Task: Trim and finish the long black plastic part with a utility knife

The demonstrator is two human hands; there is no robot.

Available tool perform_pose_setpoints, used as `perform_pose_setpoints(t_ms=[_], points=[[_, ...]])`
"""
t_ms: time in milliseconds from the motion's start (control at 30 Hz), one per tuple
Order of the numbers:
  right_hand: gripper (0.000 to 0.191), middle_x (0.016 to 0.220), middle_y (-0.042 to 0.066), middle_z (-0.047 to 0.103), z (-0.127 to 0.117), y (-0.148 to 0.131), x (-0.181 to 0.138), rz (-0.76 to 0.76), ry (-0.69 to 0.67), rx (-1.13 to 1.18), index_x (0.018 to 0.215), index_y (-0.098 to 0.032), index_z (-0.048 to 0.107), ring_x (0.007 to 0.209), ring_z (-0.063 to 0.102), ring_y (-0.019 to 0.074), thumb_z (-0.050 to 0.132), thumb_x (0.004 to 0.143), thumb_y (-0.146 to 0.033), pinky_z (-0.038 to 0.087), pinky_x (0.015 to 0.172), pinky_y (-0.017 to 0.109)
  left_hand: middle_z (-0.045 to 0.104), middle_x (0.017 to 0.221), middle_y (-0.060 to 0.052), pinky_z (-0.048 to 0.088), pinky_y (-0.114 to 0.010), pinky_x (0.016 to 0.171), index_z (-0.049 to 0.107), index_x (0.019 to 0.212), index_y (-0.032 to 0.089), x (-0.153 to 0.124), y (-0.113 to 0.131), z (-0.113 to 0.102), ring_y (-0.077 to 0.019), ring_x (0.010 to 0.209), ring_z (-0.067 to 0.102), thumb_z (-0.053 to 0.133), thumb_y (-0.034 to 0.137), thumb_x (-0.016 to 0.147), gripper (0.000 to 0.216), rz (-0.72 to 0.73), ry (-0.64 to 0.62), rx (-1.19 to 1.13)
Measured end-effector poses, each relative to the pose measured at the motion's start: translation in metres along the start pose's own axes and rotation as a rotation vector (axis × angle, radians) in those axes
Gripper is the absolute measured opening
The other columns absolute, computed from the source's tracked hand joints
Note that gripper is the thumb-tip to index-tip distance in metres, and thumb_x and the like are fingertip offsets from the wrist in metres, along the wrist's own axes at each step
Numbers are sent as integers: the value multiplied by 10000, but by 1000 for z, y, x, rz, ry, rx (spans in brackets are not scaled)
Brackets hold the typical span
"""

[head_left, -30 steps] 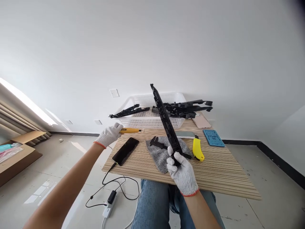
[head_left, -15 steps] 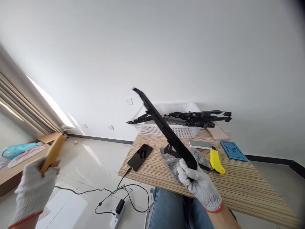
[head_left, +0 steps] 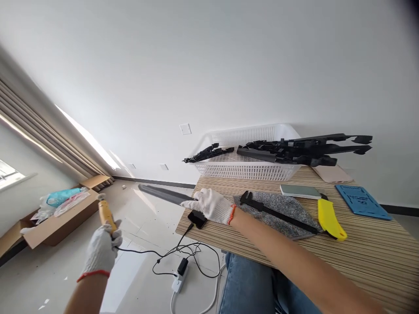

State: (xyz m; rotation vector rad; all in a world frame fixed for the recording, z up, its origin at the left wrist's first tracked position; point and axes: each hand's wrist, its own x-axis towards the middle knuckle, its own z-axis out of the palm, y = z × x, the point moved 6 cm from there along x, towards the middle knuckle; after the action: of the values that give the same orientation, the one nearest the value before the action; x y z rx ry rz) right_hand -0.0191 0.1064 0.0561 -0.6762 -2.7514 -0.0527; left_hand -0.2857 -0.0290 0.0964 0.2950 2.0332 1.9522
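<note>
The left hand (head_left: 101, 246), in a white knit glove, is wrapped around a yellow tool (head_left: 106, 214) and holds it over the floor (head_left: 140, 231) left of the bench (head_left: 369, 250), its round tip pointing up and away from the person. A black cable (head_left: 140, 252) runs from beside that hand towards a power strip (head_left: 177, 284) on the floor. The right hand (head_left: 212, 206), gloved alike, grips one end of a dark strip (head_left: 160, 193); the other end reaches left past the bench edge, slightly blurred. Below this hand lies a phone (head_left: 197, 219), partly hidden, with a cord plugged in. At the back of the bench stands a white basket (head_left: 245, 172) with black parts in two groups, a smaller one (head_left: 209, 153) at left and a larger one (head_left: 294, 150) at right jutting over the rim. In front, a caliper (head_left: 278, 213) lies across a grey cloth (head_left: 291, 206), with a yellow cutter (head_left: 330, 220) at its right end. Behind the cloth is a grey-green block (head_left: 299, 191); farther right lies a blue card (head_left: 362, 201).
</note>
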Motion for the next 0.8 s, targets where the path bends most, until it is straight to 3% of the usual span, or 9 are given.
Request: perform_pose_setpoints(t_ms=[133, 267, 367, 500, 800], points=[[664, 1091, 108, 677, 31, -3, 2, -26, -7, -10, 1600, -314, 383, 975, 598, 254, 409, 977, -88, 480, 766, 384, 507, 699, 29, 195, -116, 287, 484, 789, 173, 25, -17, 34, -26, 376, 290, 509, 58, 811, 120, -67, -115, 7], [580, 1207, 147, 656, 47, 2, -2, 89, -7, 65, 1558, -211, 451, 1046, 588, 280, 421, 984, -133, 487, 787, 404, 457, 717, 54, 218, -99, 320, 442, 805, 189, 38, -24, 57, -19, 404, 323, 511, 56, 814, 150, -44, -78, -6], [580, 1211, 142, 653, 47, 4, -2, 110, -16, 108, 1550, -206, 457, 1037, 583, 278, 431, 975, -134, 491, 791, 403, 441, 699, 63, 209, -104, 325, 419, 795, 194, 44, -39, 73, -16, 402, 316, 510, 15, 742, 208, -74, -64, -11], [591, 1218, 140, 643, 44, 9, -1, 154, -16, 177, 1550, -216, 462, 1063, 572, 270, 426, 967, -126, 492, 829, 394, 475, 677, 54, 187, -114, 321, 459, 795, 179, 44, -60, 91, -15, 395, 304, 522, -8, 659, 240, -114, -137, -13], [635, 1270, 143, 621, 42, 23, -5, 314, -14, 262, 1589, -205, 410, 1083, 583, 270, 430, 957, -137, 523, 853, 376, 467, 636, 62, 182, -123, 324, 484, 769, 169, 48, -70, 102, -7, 367, 304, 567, 38, 636, 205, -151, -207, 42]])
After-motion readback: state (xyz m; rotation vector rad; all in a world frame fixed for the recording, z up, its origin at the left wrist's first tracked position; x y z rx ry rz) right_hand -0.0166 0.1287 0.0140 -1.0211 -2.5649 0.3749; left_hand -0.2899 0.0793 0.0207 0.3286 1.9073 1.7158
